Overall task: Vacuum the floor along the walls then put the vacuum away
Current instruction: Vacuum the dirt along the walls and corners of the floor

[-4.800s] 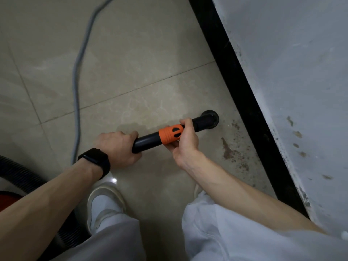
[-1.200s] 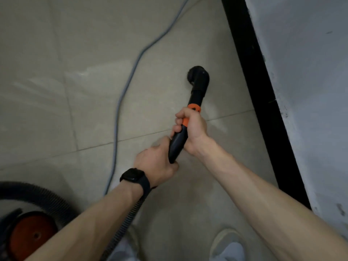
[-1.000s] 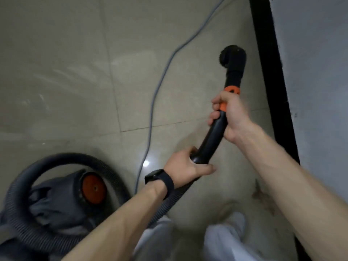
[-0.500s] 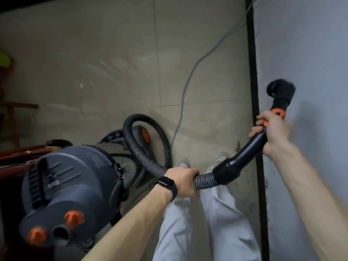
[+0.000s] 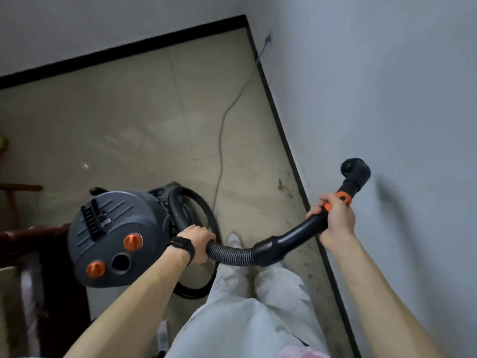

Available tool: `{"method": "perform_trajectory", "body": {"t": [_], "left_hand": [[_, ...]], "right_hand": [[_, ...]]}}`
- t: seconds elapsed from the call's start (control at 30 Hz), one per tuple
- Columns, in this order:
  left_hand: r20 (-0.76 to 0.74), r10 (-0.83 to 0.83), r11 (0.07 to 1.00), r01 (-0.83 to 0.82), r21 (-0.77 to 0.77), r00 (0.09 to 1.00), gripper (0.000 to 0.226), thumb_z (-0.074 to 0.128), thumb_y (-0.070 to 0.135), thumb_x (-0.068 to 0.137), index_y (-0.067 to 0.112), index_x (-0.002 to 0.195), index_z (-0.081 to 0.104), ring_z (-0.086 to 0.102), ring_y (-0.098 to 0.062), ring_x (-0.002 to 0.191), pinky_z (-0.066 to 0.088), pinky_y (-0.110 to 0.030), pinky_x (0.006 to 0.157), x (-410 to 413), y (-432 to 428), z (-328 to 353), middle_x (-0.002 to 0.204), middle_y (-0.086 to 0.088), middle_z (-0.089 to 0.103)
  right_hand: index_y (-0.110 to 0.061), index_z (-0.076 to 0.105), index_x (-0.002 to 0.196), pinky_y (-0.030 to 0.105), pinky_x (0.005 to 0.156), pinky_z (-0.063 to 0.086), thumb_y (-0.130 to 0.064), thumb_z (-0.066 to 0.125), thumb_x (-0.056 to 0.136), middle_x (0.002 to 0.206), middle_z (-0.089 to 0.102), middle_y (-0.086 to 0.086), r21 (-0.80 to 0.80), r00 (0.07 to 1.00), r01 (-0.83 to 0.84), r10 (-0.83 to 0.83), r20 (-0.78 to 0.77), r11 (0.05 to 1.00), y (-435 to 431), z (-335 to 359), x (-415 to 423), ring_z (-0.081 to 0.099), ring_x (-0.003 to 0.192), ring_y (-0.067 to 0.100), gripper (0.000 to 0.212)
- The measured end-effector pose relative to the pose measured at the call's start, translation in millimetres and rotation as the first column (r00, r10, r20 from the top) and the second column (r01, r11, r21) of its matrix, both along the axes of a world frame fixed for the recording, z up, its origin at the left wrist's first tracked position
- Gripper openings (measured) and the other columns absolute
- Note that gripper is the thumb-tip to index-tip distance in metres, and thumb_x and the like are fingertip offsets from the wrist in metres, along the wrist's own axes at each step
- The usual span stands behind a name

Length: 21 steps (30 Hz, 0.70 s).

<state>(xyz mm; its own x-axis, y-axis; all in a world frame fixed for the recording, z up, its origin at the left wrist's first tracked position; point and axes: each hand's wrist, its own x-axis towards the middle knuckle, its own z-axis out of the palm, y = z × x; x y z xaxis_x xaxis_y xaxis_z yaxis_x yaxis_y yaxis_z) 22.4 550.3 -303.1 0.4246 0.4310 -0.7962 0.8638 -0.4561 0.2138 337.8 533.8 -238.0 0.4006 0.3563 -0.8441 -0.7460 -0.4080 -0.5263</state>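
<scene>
Wood furniture (image 5: 15,244) edged the far left, with the dark vacuum canister (image 5: 116,239) beside it, nearer and larger than half a second before and now showing a far corner of the room. Left hand (image 5: 198,244) was closed around the ribbed hose (image 5: 229,254) close by the canister; a grey cord (image 5: 220,151) trailed across the tile floor (image 5: 129,120) behind. Right hand (image 5: 335,218) was wrapped around the black wand (image 5: 291,236) at its orange collar, the nozzle (image 5: 355,169) raised above that grip, lifted off the floor in front of the wall (image 5: 400,99)

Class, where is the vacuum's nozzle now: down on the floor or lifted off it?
Lifted. The nozzle is raised in front of the wall, on the wand held by the right hand; the left hand grips the ribbed hose.
</scene>
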Motion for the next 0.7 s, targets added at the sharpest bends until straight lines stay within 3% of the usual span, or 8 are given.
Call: {"method": "perform_trajectory", "body": {"t": [0.13, 0.23, 0.3, 0.37, 0.43, 0.53, 0.6, 0.7], "left_hand": [[-0.198, -0.054, 0.994, 0.035, -0.101, 0.979, 0.034, 0.067, 0.019, 0.077, 0.023, 0.111, 0.066, 0.063, -0.021, 0.108, 0.049, -0.031, 0.092, 13, -40, 16, 0.112, 0.0, 0.067], [-0.278, 0.038, 0.977, -0.094, -0.192, 0.96, 0.036, 0.062, 0.016, 0.084, 0.017, 0.121, 0.064, 0.061, -0.023, 0.112, 0.047, -0.028, 0.084, 46, -76, 12, 0.122, -0.002, 0.064], [-0.247, 0.115, 0.938, -0.187, -0.292, 0.962, 0.034, 0.057, 0.011, 0.081, 0.013, 0.113, 0.066, 0.059, -0.026, 0.107, 0.044, -0.026, 0.076, 78, -94, 4, 0.118, -0.006, 0.063], [-0.187, 0.241, 0.887, -0.295, -0.355, 0.952, 0.025, 0.056, 0.01, 0.071, 0.011, 0.092, 0.068, 0.06, -0.027, 0.09, 0.043, -0.028, 0.066, 110, -112, -4, 0.1, -0.01, 0.067], [-0.106, 0.355, 0.84, -0.367, -0.4, 0.929, 0.034, 0.059, 0.013, 0.062, 0.018, 0.095, 0.066, 0.062, -0.026, 0.078, 0.046, -0.027, 0.059, 135, -130, -16, 0.088, -0.007, 0.067], [0.0, 0.271, 0.884, -0.248, -0.396, 0.963, 0.056, 0.076, 0.022, 0.067, 0.03, 0.119, 0.057, 0.059, -0.022, 0.079, 0.048, -0.029, 0.065, 167, -155, -42, 0.1, -0.006, 0.062], [0.049, 0.193, 0.929, -0.166, -0.331, 0.98, 0.043, 0.082, 0.034, 0.069, 0.026, 0.106, 0.061, 0.062, -0.023, 0.083, 0.043, -0.026, 0.064, 180, -166, -65, 0.092, -0.001, 0.064], [-0.011, 0.229, 0.9, -0.216, -0.379, 0.973, 0.022, 0.079, 0.035, 0.071, 0.024, 0.081, 0.063, 0.064, -0.014, 0.063, 0.045, -0.021, 0.051, 177, -167, -112, 0.064, 0.008, 0.066]], "right_hand": [[-0.018, 0.043, 0.07, 0.024, 0.051, 0.04, -0.006, 0.054, 0.077, 0.061, 0.044, -0.002, 0.027, 0.981, 0.097, -0.091, -0.169, 0.995, -79, -13, -3, 0.037, 0.039, 0.012, 0.018], [-0.018, 0.043, 0.062, 0.022, 0.049, 0.039, -0.004, 0.052, 0.071, 0.058, 0.043, -0.001, 0.038, 0.972, 0.118, -0.108, -0.208, 0.992, -121, -32, -4, 0.037, 0.039, 0.014, 0.02], [-0.019, 0.044, 0.052, 0.023, 0.048, 0.04, -0.002, 0.047, 0.078, 0.055, 0.043, 0.0, 0.057, 0.973, 0.149, -0.136, -0.186, 0.987, -144, -50, -4, 0.038, 0.039, 0.016, 0.031], [-0.018, 0.045, 0.048, 0.026, 0.052, 0.042, 0.0, 0.043, 0.081, 0.052, 0.042, 0.002, 0.07, 0.973, 0.168, -0.154, -0.17, 0.983, -164, -70, -4, 0.041, 0.043, 0.018, 0.038], [-0.016, 0.044, 0.052, 0.028, 0.055, 0.041, -0.001, 0.043, 0.082, 0.052, 0.044, 0.003, 0.044, 0.965, 0.205, -0.194, -0.175, 0.978, -177, -87, -6, 0.042, 0.046, 0.02, 0.034], [-0.013, 0.043, 0.057, 0.029, 0.057, 0.041, -0.004, 0.044, 0.08, 0.053, 0.046, 0.004, -0.005, 0.937, 0.27, -0.264, -0.229, 0.963, -193, -112, -12, 0.044, 0.047, 0.021, 0.025], [-0.012, 0.047, 0.054, 0.029, 0.058, 0.041, -0.005, 0.046, 0.078, 0.053, 0.048, 0.005, -0.009, 0.931, 0.274, -0.268, -0.248, 0.962, -200, -132, -19, 0.047, 0.046, 0.021, 0.025], [-0.008, 0.052, 0.062, 0.031, 0.061, 0.045, -0.004, 0.056, 0.077, 0.055, 0.054, 0.008, -0.071, 0.96, 0.181, -0.192, -0.204, 0.981, -202, -170, -27, 0.052, 0.051, 0.021, 0.016]]}}
